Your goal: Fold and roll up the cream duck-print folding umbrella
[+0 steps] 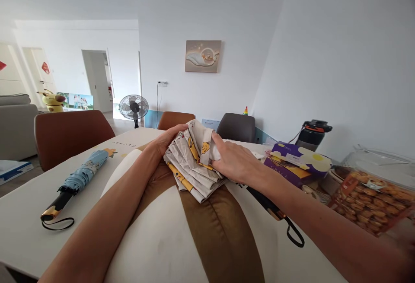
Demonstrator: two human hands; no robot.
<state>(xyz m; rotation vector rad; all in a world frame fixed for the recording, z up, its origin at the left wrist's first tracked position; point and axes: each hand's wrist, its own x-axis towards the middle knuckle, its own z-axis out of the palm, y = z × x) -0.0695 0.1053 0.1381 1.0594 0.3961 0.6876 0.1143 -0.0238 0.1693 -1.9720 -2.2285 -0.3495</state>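
Observation:
A folded umbrella canopy (pixel 191 166), cream with yellow cartoon figures, lies on a white and brown cushion (pixel 181 235) on the table. My left hand (pixel 167 140) curls round its far left edge, fingers closed on the fabric. My right hand (pixel 235 160) presses on its right side and pinches the fabric strap near the top. The umbrella's dark handle (pixel 269 207) with a black wrist loop pokes out from under my right forearm.
A folded light-blue umbrella (pixel 79 179) lies on the white table (pixel 22 222) at the left. At the right sit a purple box (pixel 296 162), a packet of cookies (pixel 369 203), a clear container and a dark blender. Brown chairs (pixel 69 134) stand behind the table.

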